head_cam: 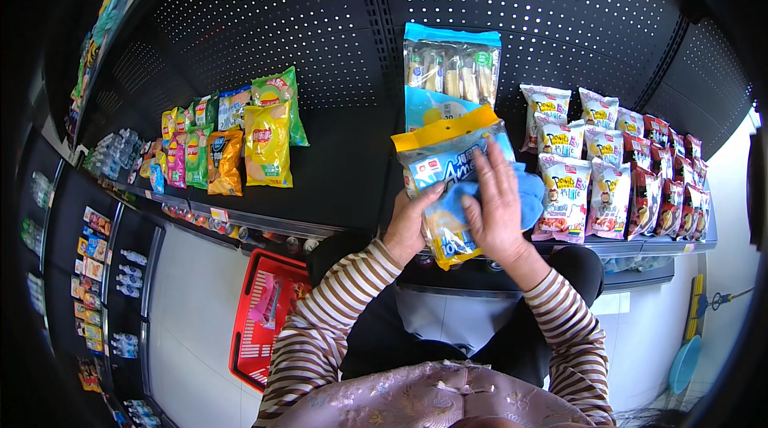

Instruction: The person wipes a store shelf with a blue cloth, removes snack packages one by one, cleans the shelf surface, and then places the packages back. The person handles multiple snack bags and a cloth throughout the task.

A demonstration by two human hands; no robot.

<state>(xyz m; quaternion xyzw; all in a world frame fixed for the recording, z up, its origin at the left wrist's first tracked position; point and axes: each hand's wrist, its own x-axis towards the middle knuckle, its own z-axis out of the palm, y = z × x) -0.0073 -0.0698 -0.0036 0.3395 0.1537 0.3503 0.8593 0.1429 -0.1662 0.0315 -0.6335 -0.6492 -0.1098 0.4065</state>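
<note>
My left hand [411,221] grips the left edge of a yellow and blue snack bag [435,140], its thumb on the front. Pressed against the bag's front by my right hand [499,206] is a blue cloth [530,191], partly hidden under the palm and fingers. Behind the held bag, a larger clear and light-blue bag of wrapped snacks [453,68] stands upright against the perforated back panel. The held bag covers its lower part.
Chip bags [268,143] stand on the black shelf [336,170] to the left, white snack bags [563,197] and dark red ones [645,200] to the right. Below left, a red shopping basket [240,332] holds a pink package. A blue basin [685,365] sits at far right.
</note>
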